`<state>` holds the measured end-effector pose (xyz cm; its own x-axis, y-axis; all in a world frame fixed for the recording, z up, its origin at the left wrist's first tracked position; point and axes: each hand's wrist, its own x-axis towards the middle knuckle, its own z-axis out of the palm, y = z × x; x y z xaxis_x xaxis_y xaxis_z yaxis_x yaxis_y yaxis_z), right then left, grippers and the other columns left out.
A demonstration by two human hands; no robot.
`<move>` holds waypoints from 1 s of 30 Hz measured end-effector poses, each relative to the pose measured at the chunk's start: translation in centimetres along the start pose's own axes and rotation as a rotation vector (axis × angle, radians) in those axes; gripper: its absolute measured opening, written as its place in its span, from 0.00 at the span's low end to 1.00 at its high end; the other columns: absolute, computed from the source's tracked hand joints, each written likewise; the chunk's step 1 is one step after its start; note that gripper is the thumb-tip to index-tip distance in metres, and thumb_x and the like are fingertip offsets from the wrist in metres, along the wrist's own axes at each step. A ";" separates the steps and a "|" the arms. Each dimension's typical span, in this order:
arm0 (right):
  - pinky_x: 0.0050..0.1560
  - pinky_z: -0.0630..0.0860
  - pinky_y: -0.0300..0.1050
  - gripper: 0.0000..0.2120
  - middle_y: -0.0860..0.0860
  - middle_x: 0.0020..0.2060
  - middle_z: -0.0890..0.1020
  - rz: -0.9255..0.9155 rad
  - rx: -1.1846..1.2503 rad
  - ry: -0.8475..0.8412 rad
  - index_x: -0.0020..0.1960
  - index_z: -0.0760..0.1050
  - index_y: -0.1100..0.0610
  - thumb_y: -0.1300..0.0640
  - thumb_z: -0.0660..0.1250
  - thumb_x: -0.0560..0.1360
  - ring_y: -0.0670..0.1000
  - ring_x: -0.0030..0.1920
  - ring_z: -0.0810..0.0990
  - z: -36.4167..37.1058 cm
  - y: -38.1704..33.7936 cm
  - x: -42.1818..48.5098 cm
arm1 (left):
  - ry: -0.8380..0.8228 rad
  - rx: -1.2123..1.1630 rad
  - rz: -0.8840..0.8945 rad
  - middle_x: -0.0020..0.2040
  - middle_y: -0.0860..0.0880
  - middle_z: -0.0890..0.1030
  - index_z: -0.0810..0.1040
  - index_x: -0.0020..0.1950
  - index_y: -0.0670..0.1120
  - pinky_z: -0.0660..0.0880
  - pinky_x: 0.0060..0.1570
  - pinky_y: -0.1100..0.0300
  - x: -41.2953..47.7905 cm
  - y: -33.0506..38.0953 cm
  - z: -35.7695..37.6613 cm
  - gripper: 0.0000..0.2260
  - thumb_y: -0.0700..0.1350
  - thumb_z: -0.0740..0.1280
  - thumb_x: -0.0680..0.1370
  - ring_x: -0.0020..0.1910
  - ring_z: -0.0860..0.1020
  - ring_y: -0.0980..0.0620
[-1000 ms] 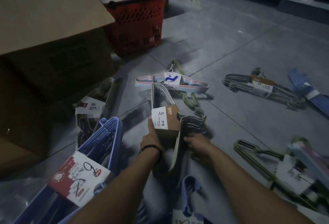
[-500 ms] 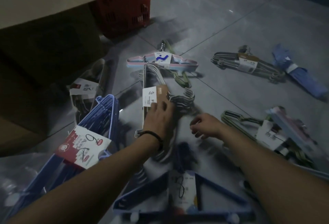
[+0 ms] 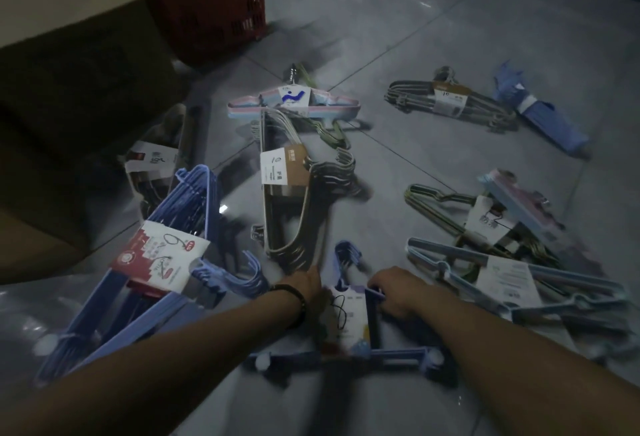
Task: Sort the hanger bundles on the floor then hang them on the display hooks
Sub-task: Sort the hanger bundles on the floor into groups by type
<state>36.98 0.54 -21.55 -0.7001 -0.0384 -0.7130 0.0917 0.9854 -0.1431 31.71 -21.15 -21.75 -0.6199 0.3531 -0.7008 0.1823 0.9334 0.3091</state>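
Observation:
A dark blue hanger bundle (image 3: 349, 354) with a white label lies on the floor right in front of me. My left hand (image 3: 306, 285) curls over its left shoulder beside the label. My right hand (image 3: 393, 288) grips its right shoulder. Just beyond my hands, a grey metal hanger bundle (image 3: 294, 207) with a brown and white label lies free on the tiles. Other bundles lie around: light blue (image 3: 173, 228) at the left, pink and blue (image 3: 294, 106) further back, and grey (image 3: 450, 103) at the far right.
A large cardboard box (image 3: 69, 55) stands at the left and a red basket (image 3: 214, 3) behind it. More bundles are piled at the right (image 3: 512, 262), and a blue one (image 3: 543, 120) lies at the far right. Clear plastic wrap (image 3: 20, 314) covers the floor at the lower left.
My left hand let go of the grey metal bundle, which now lies on the floor. Both hands drew back to the dark blue bundle. The view tilted down.

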 end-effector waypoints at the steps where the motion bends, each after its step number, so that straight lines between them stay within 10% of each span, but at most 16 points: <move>1: 0.54 0.81 0.50 0.16 0.53 0.53 0.84 -0.004 -0.011 -0.012 0.57 0.82 0.49 0.50 0.77 0.70 0.57 0.51 0.83 -0.8 0.1 -0.1 | -0.027 0.010 0.001 0.76 0.37 0.71 0.66 0.76 0.41 0.69 0.69 0.50 -0.4 -0.2 -0.1 0.25 0.56 0.59 0.85 0.73 0.72 0.39; 7: 0.50 0.83 0.51 0.12 0.49 0.45 0.83 -0.019 -0.041 -0.112 0.45 0.80 0.49 0.49 0.80 0.67 0.52 0.45 0.83 -8.0 4.3 -3.0 | 0.085 0.019 0.101 0.70 0.39 0.77 0.70 0.71 0.44 0.73 0.60 0.53 -2.2 -0.5 -1.0 0.21 0.54 0.64 0.82 0.67 0.77 0.39; 17: 0.39 0.82 0.47 0.10 0.50 0.41 0.86 0.262 0.158 0.035 0.47 0.83 0.54 0.57 0.80 0.67 0.50 0.41 0.86 -14.4 12.3 -10.5 | 0.369 -0.093 0.401 0.75 0.44 0.71 0.70 0.76 0.47 0.62 0.73 0.55 -4.6 3.1 -3.0 0.22 0.54 0.62 0.84 0.75 0.67 0.42; 30: 0.46 0.73 0.44 0.12 0.60 0.54 0.84 0.275 0.648 0.171 0.57 0.80 0.58 0.61 0.65 0.75 0.60 0.57 0.83 1.6 -5.8 -4.6 | 0.286 -0.017 0.204 0.75 0.36 0.66 0.68 0.75 0.49 0.61 0.75 0.49 -0.6 4.6 0.1 0.34 0.68 0.55 0.76 0.76 0.63 0.37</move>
<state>40.83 -5.21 -18.50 -0.6876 0.2754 -0.6718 0.6445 0.6576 -0.3900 33.00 -17.07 -19.93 -0.7609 0.4981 -0.4160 0.3131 0.8432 0.4370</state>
